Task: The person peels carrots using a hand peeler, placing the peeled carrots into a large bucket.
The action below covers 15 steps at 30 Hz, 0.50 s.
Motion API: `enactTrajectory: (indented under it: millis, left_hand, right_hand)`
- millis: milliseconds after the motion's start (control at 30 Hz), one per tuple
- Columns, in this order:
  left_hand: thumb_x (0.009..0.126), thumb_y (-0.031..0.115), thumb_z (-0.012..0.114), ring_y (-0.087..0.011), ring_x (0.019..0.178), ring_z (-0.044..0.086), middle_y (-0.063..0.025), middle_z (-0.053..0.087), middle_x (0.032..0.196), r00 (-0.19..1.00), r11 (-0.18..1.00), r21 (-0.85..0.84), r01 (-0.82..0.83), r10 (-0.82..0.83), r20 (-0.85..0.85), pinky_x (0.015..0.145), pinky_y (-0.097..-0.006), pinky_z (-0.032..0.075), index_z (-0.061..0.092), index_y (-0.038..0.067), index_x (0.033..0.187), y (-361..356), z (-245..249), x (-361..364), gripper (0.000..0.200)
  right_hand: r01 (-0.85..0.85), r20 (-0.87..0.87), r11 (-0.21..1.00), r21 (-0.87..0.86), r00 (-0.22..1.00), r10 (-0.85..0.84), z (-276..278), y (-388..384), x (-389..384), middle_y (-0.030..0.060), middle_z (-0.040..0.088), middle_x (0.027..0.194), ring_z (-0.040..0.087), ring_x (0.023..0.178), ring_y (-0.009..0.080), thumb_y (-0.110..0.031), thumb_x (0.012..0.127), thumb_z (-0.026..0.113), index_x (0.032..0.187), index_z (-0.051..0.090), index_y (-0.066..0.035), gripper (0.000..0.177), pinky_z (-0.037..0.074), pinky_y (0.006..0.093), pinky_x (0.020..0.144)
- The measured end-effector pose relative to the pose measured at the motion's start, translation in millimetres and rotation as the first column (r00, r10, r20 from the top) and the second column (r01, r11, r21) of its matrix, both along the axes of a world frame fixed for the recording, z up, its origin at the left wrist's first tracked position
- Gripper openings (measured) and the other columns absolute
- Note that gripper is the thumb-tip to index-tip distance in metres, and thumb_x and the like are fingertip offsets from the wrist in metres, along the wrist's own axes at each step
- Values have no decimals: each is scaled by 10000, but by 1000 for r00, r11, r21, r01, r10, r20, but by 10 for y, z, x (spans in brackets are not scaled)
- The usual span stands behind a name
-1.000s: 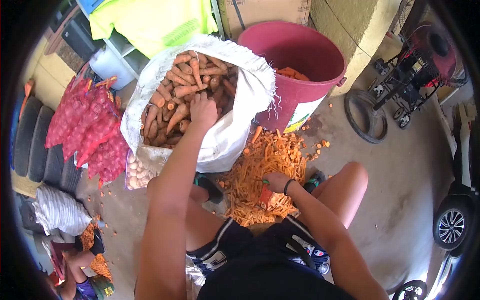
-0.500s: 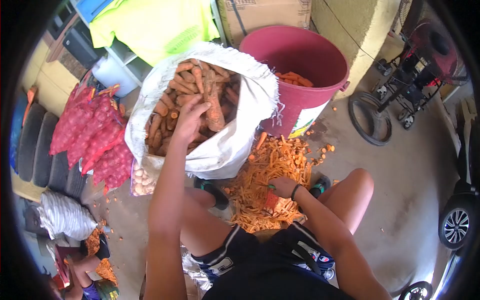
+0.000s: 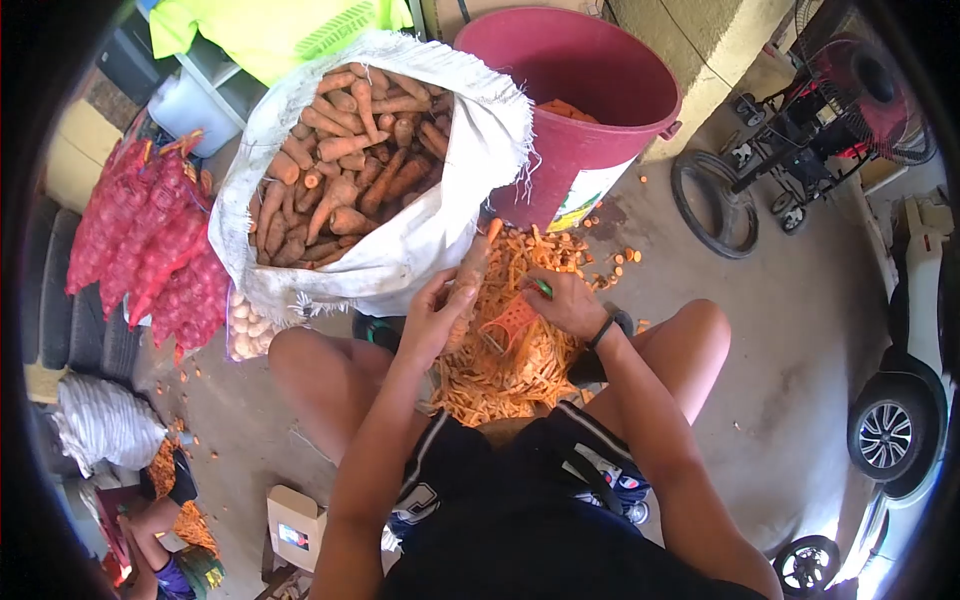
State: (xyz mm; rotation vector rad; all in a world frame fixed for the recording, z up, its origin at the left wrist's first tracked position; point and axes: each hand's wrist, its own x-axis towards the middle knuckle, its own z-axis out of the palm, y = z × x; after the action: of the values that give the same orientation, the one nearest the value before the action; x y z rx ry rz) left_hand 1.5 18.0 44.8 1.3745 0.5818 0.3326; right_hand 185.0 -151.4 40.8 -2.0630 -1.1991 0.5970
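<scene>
Concrete floor (image 3: 800, 330) strewn with peelings (image 3: 500, 378), left hand (image 3: 432, 318) fingers clamped on carrot (image 3: 471, 272), right hand (image 3: 566, 300) fingers closed round peeler (image 3: 511, 322), sack (image 3: 420, 240) just beyond.

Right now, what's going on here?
A seated person's left grip holds a carrot over a pile of peelings on the floor. The right grip holds what looks like an orange peeler beside it. Ahead stand an open white sack full of unpeeled carrots and a red bucket.
</scene>
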Motion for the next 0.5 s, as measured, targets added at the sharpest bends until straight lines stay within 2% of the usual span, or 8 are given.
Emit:
enactTrajectory:
  millis: [33,133,267,367,467,500]
  left_hand:
    - [966,213,691,-121,846,649,-64,670,1022,1000,998,58,17,-16,-19,723,-275,544,559,-7,1335,20,-94,-5,449]
    - [927,245,742,-128,990,634,-79,694,1097,998,996,63,57,-55,-43,867,-283,510,624,-18,1268,-6,-169,0,446]
    - [910,247,758,-130,992,638,-100,706,1093,988,963,224,147,-132,-80,883,-290,509,642,-31,1233,-71,-136,25,442]
    - [903,246,763,-133,974,644,-117,710,1092,985,924,344,168,-146,-90,878,-293,514,646,-40,1216,-123,-19,18,440]
    - [909,230,754,-141,955,652,-123,711,1086,987,892,422,159,-145,-64,861,-297,521,646,-44,1213,-133,-36,-17,423]
    - [915,219,746,-141,937,652,-119,711,1077,989,888,435,151,-141,-55,846,-296,523,641,-41,1222,-139,-127,-40,416]
  right_hand:
    - [15,23,999,38,1000,-16,53,6,-49,232,694,883,684,829,397,-234,902,655,1076,679,-49,255,542,475,741]
    - [52,38,990,133,998,-58,130,31,-181,220,691,858,686,776,378,-187,896,669,1053,678,-38,217,540,437,699]
    - [34,82,990,140,996,-46,100,45,-215,235,686,865,685,787,385,-142,881,670,1042,674,-12,207,540,432,692]
    - [25,96,994,105,995,-35,94,63,-211,242,686,883,679,797,402,-124,877,653,1033,675,-12,193,542,443,692]
    - [47,85,999,4,995,-47,-115,111,-147,238,693,901,683,826,406,-186,863,666,1014,672,-9,232,542,465,728]
    - [9,112,987,-160,994,9,-329,89,-93,233,698,940,682,869,405,-236,858,683,1045,672,-19,286,543,470,757]
